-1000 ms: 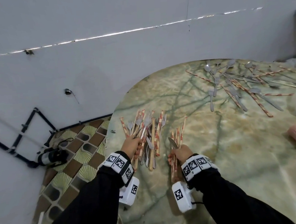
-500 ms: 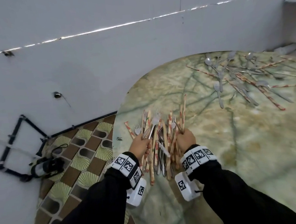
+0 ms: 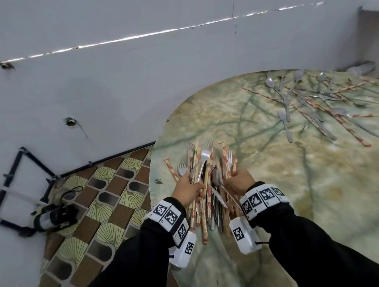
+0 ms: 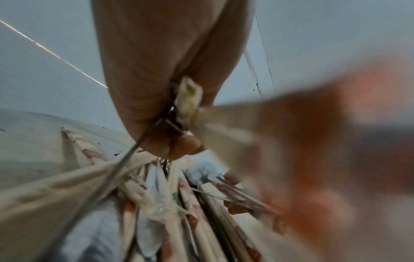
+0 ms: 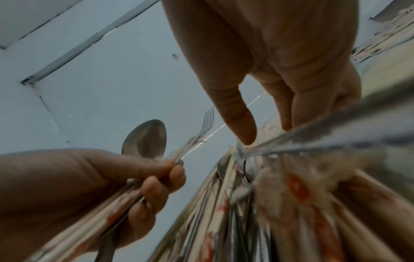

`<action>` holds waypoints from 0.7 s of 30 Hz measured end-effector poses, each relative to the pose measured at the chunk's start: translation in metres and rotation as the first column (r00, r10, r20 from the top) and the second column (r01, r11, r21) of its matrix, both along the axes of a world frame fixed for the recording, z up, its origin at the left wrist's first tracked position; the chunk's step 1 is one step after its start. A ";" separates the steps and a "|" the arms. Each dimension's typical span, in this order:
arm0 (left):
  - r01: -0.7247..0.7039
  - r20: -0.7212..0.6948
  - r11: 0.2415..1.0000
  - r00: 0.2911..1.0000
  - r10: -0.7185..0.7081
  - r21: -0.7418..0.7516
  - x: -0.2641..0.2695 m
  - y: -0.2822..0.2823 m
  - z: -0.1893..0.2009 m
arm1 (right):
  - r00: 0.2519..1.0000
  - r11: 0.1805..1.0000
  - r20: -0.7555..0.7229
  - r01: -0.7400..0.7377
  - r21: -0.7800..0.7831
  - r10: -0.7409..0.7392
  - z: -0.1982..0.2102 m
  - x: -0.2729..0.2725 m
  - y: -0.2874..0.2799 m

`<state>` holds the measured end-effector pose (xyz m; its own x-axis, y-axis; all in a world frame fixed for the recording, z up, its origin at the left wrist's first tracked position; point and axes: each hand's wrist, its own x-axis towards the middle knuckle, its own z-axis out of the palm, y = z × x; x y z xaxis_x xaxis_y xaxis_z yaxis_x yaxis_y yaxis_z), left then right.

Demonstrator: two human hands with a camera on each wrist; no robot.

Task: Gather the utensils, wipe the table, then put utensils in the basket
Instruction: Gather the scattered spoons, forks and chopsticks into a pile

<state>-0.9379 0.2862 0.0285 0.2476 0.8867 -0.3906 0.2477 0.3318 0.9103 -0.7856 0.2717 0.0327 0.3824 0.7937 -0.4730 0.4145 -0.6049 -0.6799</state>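
Note:
A mixed bundle of utensils (image 3: 209, 186), metal forks, spoons and paper-wrapped chopsticks, is held between both hands over the left edge of the marble table (image 3: 276, 182). My left hand (image 3: 187, 187) grips its left side, fingers curled round a spoon (image 5: 145, 140), a fork (image 5: 207, 120) and chopsticks. My right hand (image 3: 242, 180) clasps the right side, thumb and fingers (image 5: 289, 109) reaching down around the handles. The left wrist view shows the left hand (image 4: 170, 106) closed on wrapped chopsticks (image 4: 174, 203). A second scatter of utensils (image 3: 316, 105) lies at the table's far right.
One wrapped chopstick (image 3: 171, 169) lies alone on the table just left of the bundle. The table's curved edge runs close to my left arm. Beyond it are a patterned tile floor (image 3: 103, 207), a black and silver object (image 3: 52, 216) and a grey wall (image 3: 134, 80).
My right hand carried its bunch leftward against the pile under my left hand. The two bunches are now one bundle held by both hands.

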 end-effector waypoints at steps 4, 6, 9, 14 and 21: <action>-0.004 -0.048 0.999 0.999 0.007 0.052 0.008 0.000 -0.004 | 0.998 1.000 0.059 -0.015 -0.017 0.016 -0.001 0.000 -0.007; 0.009 -0.074 0.998 0.997 -0.005 0.060 0.012 0.000 -0.003 | 0.990 0.996 0.117 -0.067 -0.057 0.073 -0.003 0.001 -0.012; 0.008 -0.083 0.998 0.997 -0.002 0.066 0.015 -0.001 -0.001 | 0.976 0.991 0.178 -0.111 -0.078 0.123 -0.001 0.003 -0.021; -0.002 -0.085 0.998 0.996 0.007 0.056 0.015 -0.004 -0.001 | 0.951 0.984 0.256 -0.160 -0.075 0.174 0.001 0.003 -0.028; 0.056 -0.109 0.995 0.993 -0.047 0.080 0.024 -0.012 0.009 | 0.885 0.933 0.301 -0.312 -0.181 0.354 -0.002 -0.003 -0.039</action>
